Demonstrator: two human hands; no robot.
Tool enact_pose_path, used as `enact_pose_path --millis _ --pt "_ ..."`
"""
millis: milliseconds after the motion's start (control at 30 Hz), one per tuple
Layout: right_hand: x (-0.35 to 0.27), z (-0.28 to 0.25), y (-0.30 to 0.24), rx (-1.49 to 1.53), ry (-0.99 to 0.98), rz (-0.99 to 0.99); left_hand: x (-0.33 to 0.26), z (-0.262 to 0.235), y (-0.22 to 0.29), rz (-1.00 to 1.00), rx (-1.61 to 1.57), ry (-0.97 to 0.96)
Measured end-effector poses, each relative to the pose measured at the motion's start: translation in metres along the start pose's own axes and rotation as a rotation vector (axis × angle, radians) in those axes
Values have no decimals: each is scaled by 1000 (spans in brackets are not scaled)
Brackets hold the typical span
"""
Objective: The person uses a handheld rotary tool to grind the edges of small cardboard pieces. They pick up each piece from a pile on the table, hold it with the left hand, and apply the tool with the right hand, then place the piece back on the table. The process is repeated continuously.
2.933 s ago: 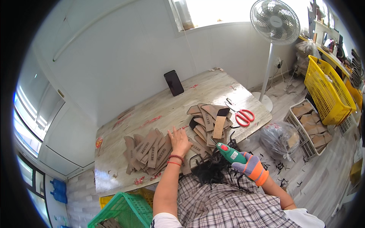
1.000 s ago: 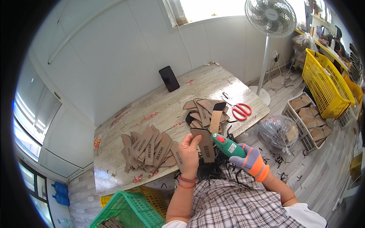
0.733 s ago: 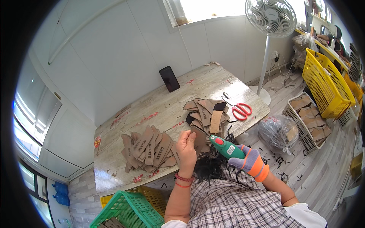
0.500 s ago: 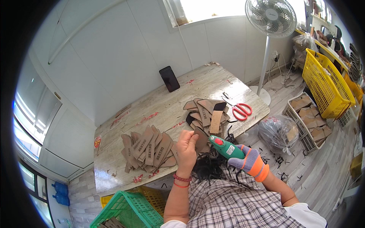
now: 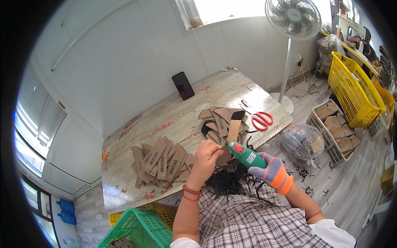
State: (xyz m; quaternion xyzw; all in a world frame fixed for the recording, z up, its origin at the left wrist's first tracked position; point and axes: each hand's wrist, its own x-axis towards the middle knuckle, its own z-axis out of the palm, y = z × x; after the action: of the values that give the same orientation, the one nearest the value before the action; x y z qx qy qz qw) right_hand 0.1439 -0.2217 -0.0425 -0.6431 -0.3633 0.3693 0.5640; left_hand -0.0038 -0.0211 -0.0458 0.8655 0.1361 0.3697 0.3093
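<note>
My left hand, bare and with red bands at the wrist, pinches a flat brown shoe-part-like piece at the table's near edge. In my right hand, which wears a grey and orange glove, is a green handheld electric cutter with a red button. Its tip meets the edge of the brown piece; the exact contact is too small to make out. Black strip trimmings are heaped on my checked apron below. Just beyond the cutter lies a pile of similar brown pieces.
Another pile of brown pieces lies at the left of the table. Red-handled scissors and a leaning phone are farther back. A green crate, a plastic bag, a fan and yellow crates stand around.
My left hand has shifted slightly and turned the brown piece, whose broad rounded face was upright before. The cutter has stayed close against it, moving very little.
</note>
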Motion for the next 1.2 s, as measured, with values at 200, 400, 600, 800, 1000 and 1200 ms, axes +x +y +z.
enact_pose_path --millis 200,400,600,800,1000,1200 --pt "-4 -1 7 -32 60 23 17 -22 -29 -417 -365 734" --pt "-4 4 20 -82 51 44 -29 8 -48 -793 -1530 860" --pt "-1 7 29 -145 52 91 -35 30 -17 -801 -1443 579" --pt "-1 8 29 -192 41 72 -30 33 -6 -653 -1221 519" --pt "-2 8 18 -165 30 72 -29 37 -4 -636 -1086 483" --pt "-1 6 19 -121 38 65 -27 37 0 -626 -1019 455"
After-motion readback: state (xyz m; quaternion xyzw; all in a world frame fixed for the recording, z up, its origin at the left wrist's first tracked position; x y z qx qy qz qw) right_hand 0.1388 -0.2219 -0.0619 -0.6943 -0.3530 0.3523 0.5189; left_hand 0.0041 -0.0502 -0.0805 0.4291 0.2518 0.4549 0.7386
